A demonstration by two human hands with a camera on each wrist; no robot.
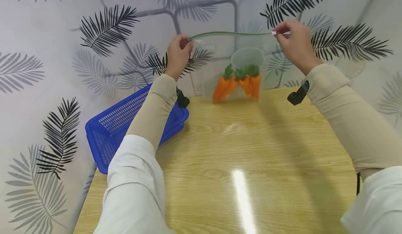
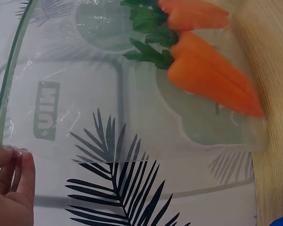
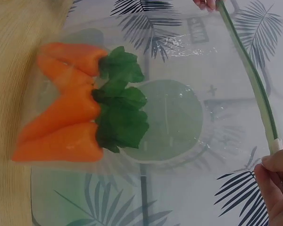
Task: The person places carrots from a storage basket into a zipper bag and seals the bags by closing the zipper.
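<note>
A clear zip bag (image 1: 247, 57) with pale green printing hangs upright between both hands, its lower edge at the far side of the table. Several orange carrots (image 1: 237, 87) with green leafy tops lie at the bottom of the bag. At the bag's upper left corner, my left hand (image 1: 178, 55) pinches the edge between thumb and fingers. My right hand (image 1: 296, 46) pinches the other end of the green zip strip (image 1: 226, 34), at the small white slider (image 1: 274, 33). The strip is stretched nearly level. In the right wrist view the carrots (image 3: 70, 117) show through the plastic.
A blue perforated basket (image 1: 105, 136) stands tilted at the table's left edge, partly behind the left forearm. The wooden table (image 1: 220, 157) spreads below the arms. Behind it rises a wall covering (image 1: 201, 14) with a leaf pattern, close to the bag.
</note>
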